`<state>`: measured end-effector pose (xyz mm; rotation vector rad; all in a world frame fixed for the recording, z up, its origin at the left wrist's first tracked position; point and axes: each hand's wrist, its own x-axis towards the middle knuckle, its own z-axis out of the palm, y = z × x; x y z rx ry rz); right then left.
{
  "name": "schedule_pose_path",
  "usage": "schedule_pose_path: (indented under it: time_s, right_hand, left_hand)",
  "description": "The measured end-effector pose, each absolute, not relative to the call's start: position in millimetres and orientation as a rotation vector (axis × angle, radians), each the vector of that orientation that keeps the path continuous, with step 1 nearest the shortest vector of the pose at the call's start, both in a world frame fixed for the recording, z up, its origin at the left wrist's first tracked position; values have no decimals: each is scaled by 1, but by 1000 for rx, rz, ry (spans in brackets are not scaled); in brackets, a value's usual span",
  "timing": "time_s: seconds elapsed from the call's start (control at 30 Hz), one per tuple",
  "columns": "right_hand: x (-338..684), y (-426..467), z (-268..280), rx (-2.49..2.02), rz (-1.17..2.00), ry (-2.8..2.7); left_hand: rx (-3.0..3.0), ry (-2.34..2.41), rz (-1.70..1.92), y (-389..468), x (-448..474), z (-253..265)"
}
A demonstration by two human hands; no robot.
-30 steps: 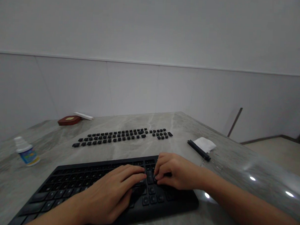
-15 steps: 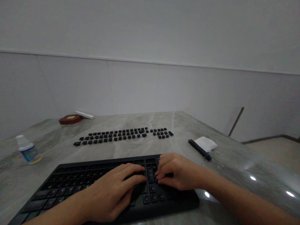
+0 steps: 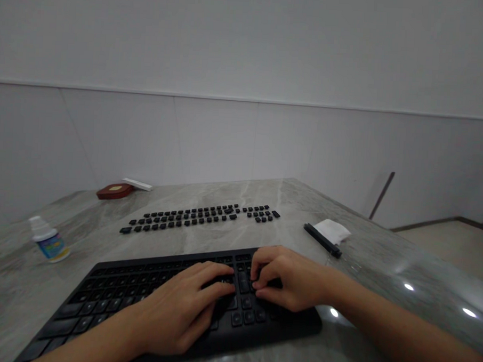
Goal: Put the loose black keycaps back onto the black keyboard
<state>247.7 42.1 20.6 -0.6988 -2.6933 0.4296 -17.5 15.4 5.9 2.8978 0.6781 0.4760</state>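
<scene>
A black keyboard lies at a slant in front of me on the marbled table. My left hand rests across its middle, fingers stretched and apart, with the index finger and thumb reaching the keys left of the number pad. Over the number pad, my right hand is closed in a pinch, its fingertips down around a small dark keycap that they mostly cover. Beyond the keyboard, loose black keycaps lie in several rows, with a smaller group to their right.
A spray bottle stands on the left. At the back left are a dark red box and a white bar. A black stick-like object lies beside a white tissue on the right. Behind the table rises a wall.
My right hand's fingers have shifted slightly at the number pad, staying pinched. My left hand keeps its place, and the view has moved a little.
</scene>
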Motion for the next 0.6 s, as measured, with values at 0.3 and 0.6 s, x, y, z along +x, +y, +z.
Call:
schedule_pose_path:
  time_s: [0.3, 0.6]
  right_hand:
    - [240, 34, 24, -709, 244, -2847]
    - [222, 8, 38, -905, -136, -3010]
  left_hand:
    - [2901, 668, 510, 16, -17, 5]
    - [2923, 664, 514, 17, -18, 4]
